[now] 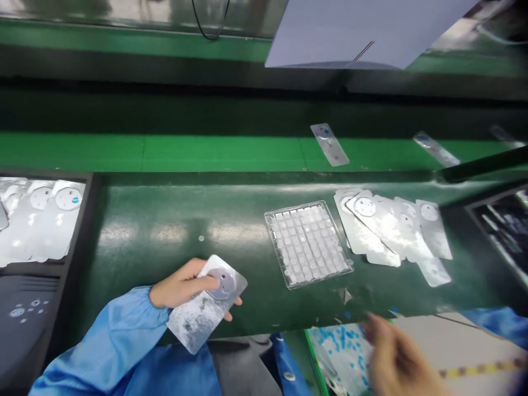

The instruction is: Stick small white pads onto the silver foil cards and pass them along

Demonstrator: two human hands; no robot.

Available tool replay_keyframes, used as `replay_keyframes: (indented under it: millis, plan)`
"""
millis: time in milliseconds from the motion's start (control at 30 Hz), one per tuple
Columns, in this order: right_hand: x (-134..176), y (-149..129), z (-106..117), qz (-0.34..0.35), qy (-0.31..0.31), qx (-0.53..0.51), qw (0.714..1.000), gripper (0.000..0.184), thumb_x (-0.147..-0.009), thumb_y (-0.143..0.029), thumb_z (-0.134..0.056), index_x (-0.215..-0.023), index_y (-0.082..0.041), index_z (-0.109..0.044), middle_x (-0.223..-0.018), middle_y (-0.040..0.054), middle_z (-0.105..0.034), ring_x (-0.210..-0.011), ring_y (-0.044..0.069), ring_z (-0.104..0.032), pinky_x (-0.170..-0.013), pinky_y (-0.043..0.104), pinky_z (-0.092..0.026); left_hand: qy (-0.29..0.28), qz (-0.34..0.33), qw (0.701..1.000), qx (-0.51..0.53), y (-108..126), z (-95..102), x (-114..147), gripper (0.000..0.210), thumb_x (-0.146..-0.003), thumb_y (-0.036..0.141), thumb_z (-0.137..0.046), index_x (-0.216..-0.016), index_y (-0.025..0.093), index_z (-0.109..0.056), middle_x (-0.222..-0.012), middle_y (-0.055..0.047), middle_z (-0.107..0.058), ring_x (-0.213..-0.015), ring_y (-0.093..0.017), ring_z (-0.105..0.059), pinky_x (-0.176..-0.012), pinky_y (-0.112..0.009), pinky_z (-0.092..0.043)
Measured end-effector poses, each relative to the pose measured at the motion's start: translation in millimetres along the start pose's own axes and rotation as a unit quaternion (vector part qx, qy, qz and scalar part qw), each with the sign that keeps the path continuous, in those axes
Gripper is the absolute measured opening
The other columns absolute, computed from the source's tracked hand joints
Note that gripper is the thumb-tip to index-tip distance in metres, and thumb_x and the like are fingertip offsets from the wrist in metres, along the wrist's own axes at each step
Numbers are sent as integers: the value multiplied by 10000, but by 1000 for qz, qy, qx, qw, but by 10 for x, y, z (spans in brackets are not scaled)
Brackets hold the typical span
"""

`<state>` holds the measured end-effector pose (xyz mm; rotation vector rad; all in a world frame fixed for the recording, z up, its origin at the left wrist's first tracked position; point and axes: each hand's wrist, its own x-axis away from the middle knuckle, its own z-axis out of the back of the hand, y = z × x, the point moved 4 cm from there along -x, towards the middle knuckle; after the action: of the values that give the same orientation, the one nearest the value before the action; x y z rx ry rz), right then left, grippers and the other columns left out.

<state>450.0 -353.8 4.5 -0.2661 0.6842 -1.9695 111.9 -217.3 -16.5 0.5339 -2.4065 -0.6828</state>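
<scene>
My left hand (187,285) grips a flat silvery plate (198,322) with rounded corners, its thumb pressing on a grey round patch near the top end. The plate is tilted above the green bench near its front edge. Smeared by motion, my right hand (398,357) hangs over an open green-rimmed box (315,363) that holds clear film and many small blue pieces. Whether its fingers hold anything cannot be seen. A clear tray (305,242) with rows of small white pieces lies between the hands, farther back. Right of it is a loose pile of similar silvery plates (388,225).
On the left, a dark-framed bin (88,209) holds more silvery plates, with stacked grey plates (25,313) below. Single plates, including one narrow plate (330,144), lie on the bright green strip behind. A white panel (342,33) overhangs the back. A dark bar (482,165) juts in at right.
</scene>
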Motion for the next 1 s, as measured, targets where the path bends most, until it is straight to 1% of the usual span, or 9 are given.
replay_keyframes:
  millis: [67, 167, 267, 500, 700, 800, 867, 933, 1000]
  plan:
    - [-134, -772, -556, 190, -9, -69, 979, 242, -1020, -295, -558, -1166, -330, -747, -979, 119, -749, -839, 304, -747, -699, 444, -608, 109, -62, 992, 35, 129, 187, 82, 320, -806, 351, -797, -1000, 96, -787, -911, -176, -805, -699, -324, -787, -595, -349, -628]
    - [-306, -1708, -1417, 381, -131, -103, 909, 320, -1032, -164, -533, -1273, -261, -719, -1091, 87, -732, -932, 225, -728, -814, 350, -625, 277, -194, 939, 53, 323, 453, 198, 344, -739, 312, -795, -992, 81, -764, -921, -162, -809, -699, -330, -784, -658, -399, -644]
    - [-341, -2051, -1805, 471, -153, -31, 868, 281, -1014, -164, -599, -1266, -194, -721, -1132, 108, -724, -917, 220, -694, -778, 335, -607, 349, -252, 901, 48, 402, 569, 233, 411, -719, 313, -769, -1032, 51, -733, -955, -184, -803, -728, -350, -782, -679, -423, -640]
    - [218, -1367, -1288, 557, -264, -46, 786, 404, -1051, -461, -574, -1280, -153, -698, -1168, 127, -761, -1067, 255, -666, -847, 398, -545, 345, -263, 900, 48, 332, 541, 149, 526, -815, 338, -726, -1268, 77, -660, -1157, -194, -768, -928, -373, -778, -804, -463, -638]
    - [588, -1154, -1123, 611, -214, -92, 756, 191, -1053, -181, -582, -1091, -233, -761, -1058, 9, -807, -984, 153, -723, -853, 313, -547, 291, -255, 922, 5, 242, 437, 71, 815, -872, 346, -748, -1585, 213, -375, -1213, -141, -751, -1069, -345, -749, -904, -484, -619]
    - [588, -1238, -1102, 563, -242, -169, 772, 342, -1093, -150, -425, -1069, -219, -759, -1008, 32, -809, -945, 154, -742, -812, 302, -587, 294, -267, 918, -16, 194, 405, 61, 1052, -899, 364, -750, -1664, 333, -28, -1269, -120, -729, -1066, -315, -753, -893, -476, -620]
    - [432, -1326, -1079, 419, -271, -263, 826, 332, -1086, -181, -453, -949, -203, -755, -864, 44, -797, -822, 169, -751, -723, 291, -608, 301, -278, 911, -49, 158, 377, 68, 1151, -916, 364, -749, -1633, 401, 150, -1328, -114, -702, -1037, -293, -763, -896, -454, -616]
    - [196, -1408, -1099, 225, -299, -327, 868, 297, -1055, -214, -537, -843, -192, -744, -738, 36, -759, -636, 158, -712, -582, 261, -588, 307, -279, 904, -105, 118, 345, 74, 1021, -934, 369, -731, -1663, 388, -16, -1400, -128, -660, -1027, -289, -764, -892, -415, -613]
    - [-55, -1514, -1144, 92, -325, -351, 873, 237, -1013, -265, -623, -843, -186, -768, -702, 24, -738, -506, 132, -642, -486, 241, -543, 309, -267, 893, -189, 84, 311, 73, 657, -965, 381, -681, -1572, 288, -447, -1377, -133, -676, -1028, -293, -758, -887, -379, -607]
